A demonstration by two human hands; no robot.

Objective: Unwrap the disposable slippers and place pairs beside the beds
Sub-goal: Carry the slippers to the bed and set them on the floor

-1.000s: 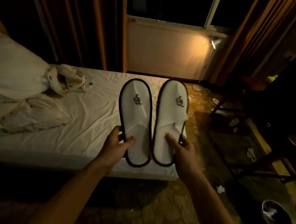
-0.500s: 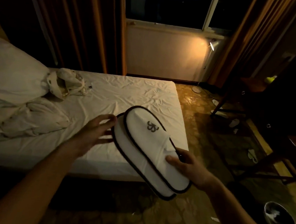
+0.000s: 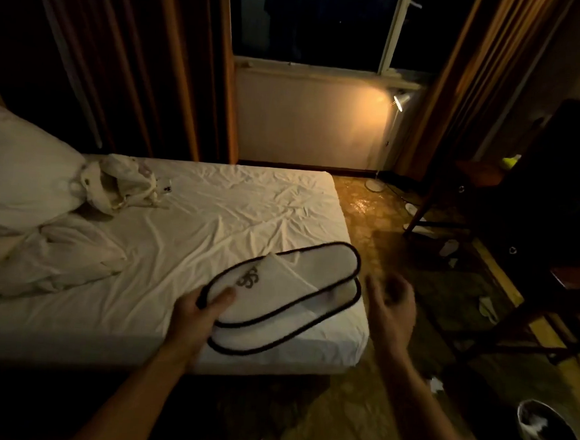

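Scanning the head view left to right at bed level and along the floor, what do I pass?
Pillow → crumpled wrapper bag → left hand gripping the stacked slippers → right hand, open and empty → floor lamp → dark chair → round bin.

Two white slippers (image 3: 281, 296) with dark piping are stacked one on the other, lying crosswise near the corner of a bed (image 3: 184, 233) covered by a creased white sheet. The left hand (image 3: 200, 311) grips the toe end of the stack, thumb on top just beside the embroidered logo. The right hand (image 3: 391, 304) hangs in the air just beside the heel end, fingers loosely curled and blurred, touching nothing. A pillow (image 3: 21, 163) and a crumpled white bag (image 3: 123, 184) sit at the bed's far left. A floor lamp (image 3: 400, 102) lights the wall under a dark window, and a round bin (image 3: 548, 437) stands on the patterned floor at lower right.
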